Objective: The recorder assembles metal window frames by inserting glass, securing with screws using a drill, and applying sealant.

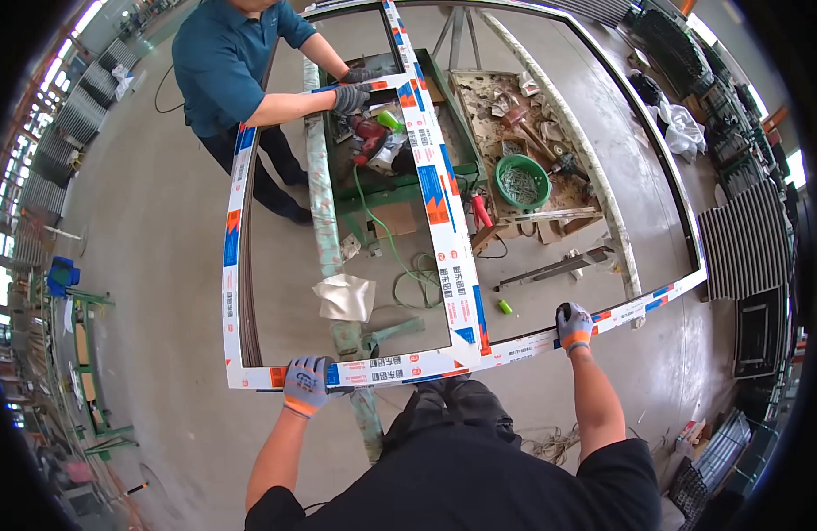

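A large rectangular metal frame (532,345), wrapped in white, blue and orange printed film, spans the space before me on supporting bars. A smaller panel frame (234,265) in the same film overlaps its left part. My left hand (306,386), in a grey glove with an orange cuff, is closed over the near rail close to the panel's left corner. Farther right, my right hand (574,327), gloved alike, grips the larger frame's near rail. Across from me a co-worker's dark-gloved hands (350,96) rest on the panel's far rail.
Under the frames, a green basket of small metal parts (522,182) and a mallet (531,128) sit on a wooden tray (568,215). A mottled support bar (320,195) runs beneath the panel. A green hose (373,212) trails to the floor. Stacked profiles (745,239) stand right.
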`<act>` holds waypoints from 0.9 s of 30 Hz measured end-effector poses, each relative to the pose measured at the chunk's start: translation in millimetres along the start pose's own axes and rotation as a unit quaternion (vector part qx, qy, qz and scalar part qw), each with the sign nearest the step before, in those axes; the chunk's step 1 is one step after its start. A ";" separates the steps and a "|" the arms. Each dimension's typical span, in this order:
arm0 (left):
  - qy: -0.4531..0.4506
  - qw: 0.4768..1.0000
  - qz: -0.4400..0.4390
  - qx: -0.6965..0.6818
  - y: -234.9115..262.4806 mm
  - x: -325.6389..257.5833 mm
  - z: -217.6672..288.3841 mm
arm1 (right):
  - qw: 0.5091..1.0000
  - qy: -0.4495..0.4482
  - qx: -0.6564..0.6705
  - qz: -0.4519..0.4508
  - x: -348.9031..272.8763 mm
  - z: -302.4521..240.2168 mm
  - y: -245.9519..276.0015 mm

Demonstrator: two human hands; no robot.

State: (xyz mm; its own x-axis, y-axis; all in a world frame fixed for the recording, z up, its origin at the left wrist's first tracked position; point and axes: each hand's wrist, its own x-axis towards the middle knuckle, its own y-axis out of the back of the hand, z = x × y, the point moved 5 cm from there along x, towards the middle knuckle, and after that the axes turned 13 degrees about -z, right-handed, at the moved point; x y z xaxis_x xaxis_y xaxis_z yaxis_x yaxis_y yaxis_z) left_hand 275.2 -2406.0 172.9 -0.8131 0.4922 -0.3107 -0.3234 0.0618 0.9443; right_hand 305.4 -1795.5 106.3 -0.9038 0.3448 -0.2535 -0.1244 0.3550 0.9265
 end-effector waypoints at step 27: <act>0.091 0.987 -0.056 -0.120 -68.1 22.6 -12.3 | 0.999 0.032 0.002 -0.019 11.5 -2.7 2.0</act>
State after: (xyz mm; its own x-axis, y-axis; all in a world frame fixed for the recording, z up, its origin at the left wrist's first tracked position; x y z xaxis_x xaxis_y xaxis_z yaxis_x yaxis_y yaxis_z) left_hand 272.9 -2409.8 100.2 -0.8319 0.3292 -0.4467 -0.5040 -0.1111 0.8565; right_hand 293.7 -1793.2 105.9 -0.9230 0.2751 -0.2692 -0.1571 0.3693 0.9159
